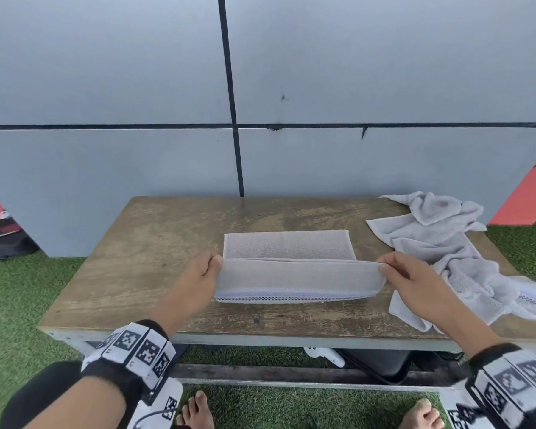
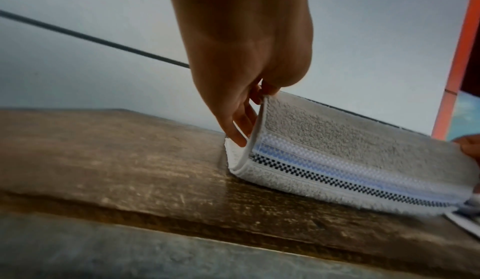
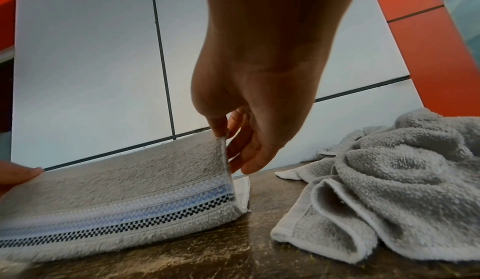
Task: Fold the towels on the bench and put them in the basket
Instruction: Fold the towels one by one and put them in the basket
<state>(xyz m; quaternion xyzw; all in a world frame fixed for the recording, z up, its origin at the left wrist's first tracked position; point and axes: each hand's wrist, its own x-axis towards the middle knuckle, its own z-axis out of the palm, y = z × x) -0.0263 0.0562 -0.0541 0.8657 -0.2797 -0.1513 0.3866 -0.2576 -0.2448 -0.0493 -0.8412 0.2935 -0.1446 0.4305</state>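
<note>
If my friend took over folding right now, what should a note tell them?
Left hand pinches the left end of the half-folded towel; right hand pinches its right end.
That towel lies mid-bench, its near flap lifted and being carried over toward the far edge.
The crumpled towel sits on the bench's right end, unfolded.
Left to do: finish this fold, fold the other, put both in the basket, which is not in view.

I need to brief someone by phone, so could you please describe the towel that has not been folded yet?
Start at the wooden bench against the grey wall. On its right end lies the crumpled towel, a loose grey heap. Unlike the flat towel mid-bench, whose near edge both hands pinch, nothing touches it.
</note>
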